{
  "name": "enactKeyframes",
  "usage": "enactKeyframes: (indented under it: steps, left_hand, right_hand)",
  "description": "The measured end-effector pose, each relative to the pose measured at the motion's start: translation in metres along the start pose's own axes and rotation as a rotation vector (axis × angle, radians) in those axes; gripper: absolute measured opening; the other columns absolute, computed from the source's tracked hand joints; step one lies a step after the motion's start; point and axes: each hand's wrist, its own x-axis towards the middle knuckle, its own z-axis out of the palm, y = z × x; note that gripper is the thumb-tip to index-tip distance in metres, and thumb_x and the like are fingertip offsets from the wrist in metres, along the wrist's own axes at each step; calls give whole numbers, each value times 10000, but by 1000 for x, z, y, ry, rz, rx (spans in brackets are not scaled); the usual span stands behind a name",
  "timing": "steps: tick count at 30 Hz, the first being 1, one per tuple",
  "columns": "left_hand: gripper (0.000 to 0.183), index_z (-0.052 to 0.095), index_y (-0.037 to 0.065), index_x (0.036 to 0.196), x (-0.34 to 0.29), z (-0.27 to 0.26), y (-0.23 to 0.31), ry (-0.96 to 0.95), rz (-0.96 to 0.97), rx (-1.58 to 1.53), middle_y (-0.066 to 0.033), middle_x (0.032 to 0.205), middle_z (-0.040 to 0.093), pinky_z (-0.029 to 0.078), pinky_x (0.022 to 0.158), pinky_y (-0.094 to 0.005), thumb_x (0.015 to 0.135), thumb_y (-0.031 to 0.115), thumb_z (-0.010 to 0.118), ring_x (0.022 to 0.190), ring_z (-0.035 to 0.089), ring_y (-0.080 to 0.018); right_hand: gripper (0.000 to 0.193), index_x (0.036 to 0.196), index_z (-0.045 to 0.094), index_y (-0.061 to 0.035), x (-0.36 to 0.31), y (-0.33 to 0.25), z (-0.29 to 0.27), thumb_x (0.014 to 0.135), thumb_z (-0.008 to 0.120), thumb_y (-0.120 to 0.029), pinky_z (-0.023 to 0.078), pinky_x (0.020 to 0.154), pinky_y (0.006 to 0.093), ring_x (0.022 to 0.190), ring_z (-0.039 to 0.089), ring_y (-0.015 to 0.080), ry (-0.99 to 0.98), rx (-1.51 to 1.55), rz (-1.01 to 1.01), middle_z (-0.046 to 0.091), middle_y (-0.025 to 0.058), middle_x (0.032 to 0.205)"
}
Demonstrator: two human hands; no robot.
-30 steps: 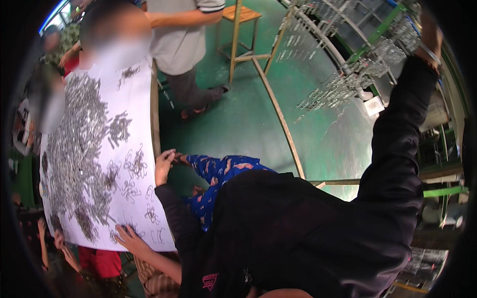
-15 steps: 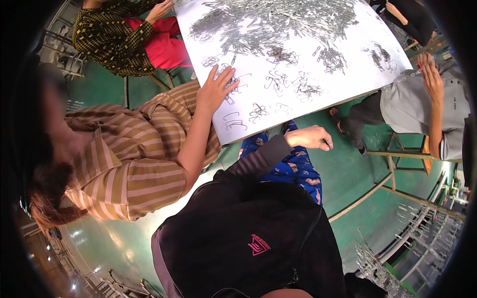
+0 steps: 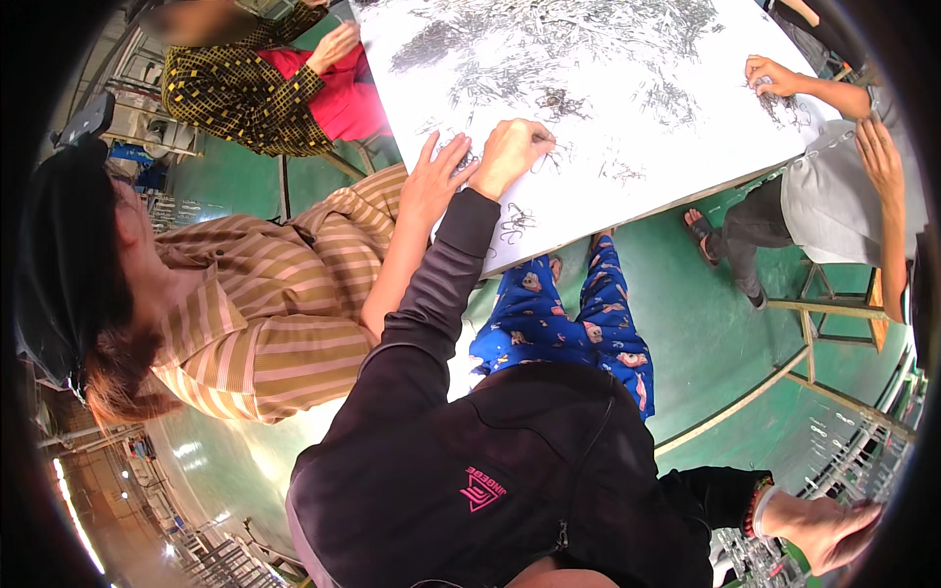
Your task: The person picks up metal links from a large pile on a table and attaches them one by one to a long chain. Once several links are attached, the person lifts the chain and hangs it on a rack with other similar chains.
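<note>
My left hand (image 3: 512,155) reaches over the white tabletop (image 3: 686,162), its fingers pinched together at a small pile of thin dark bent wire pieces (image 3: 557,155). What lies between those fingertips is too small to make out. Beside my left wrist, a neighbour's hand (image 3: 431,186) rests spread on the table. Another cluster of bent wire pieces (image 3: 516,223) lies near the table's front corner. Out at the lower right, my right hand (image 3: 818,529) is away from the table with fingers stretched out, close to a rack of hanging metal parts (image 3: 765,563).
A broad heap of thin dark metal pieces (image 3: 569,49) covers the table's far part. A person in striped clothing (image 3: 284,304) sits close on my left. A person in grey (image 3: 833,206) sits on the right by a wooden-framed stool (image 3: 823,306). Another in a checked top (image 3: 230,98) sits at far left.
My left hand has moved from beyond the table's front edge, left and forward onto the wire pieces. My right hand has come into view. The person in grey now reaches onto the table.
</note>
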Motion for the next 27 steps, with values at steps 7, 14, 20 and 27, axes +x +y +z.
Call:
enactKeyframes:
  steps: [7,14,20,27]
  left_hand:
    - [268,701,38,824,20,43,14,-89,-153,369,-187,784,661,497,723,-384,703,275,673,806,649,-317]
    - [221,656,2,855,30,22,35,-145,-137,359,-221,828,638,476,755,-435,760,193,599,837,621,-369]
    - [165,500,-28,908,13,11,32,38,130,77,-219,764,567,451,680,-433,856,127,483,745,568,-397]
    - [131,532,-34,993,-51,44,87,-237,-124,-479,-95,685,568,468,535,-287,896,43,488,559,574,-148]
  right_hand:
    - [180,929,642,98,-16,0,5,784,669,-5,556,637,254,712,648,185,-170,-8,196,664,165,852]
    - [213,1061,628,42,-66,-32,48,868,571,-27,507,772,249,881,612,151,-977,-63,442,650,113,995]
    - [247,1041,631,20,-224,-6,166,853,597,-138,489,710,301,808,642,191,-1663,353,843,667,160,923]
    - [207,961,626,9,-382,24,275,759,584,9,479,722,397,771,586,329,-1383,397,-112,596,165,841]
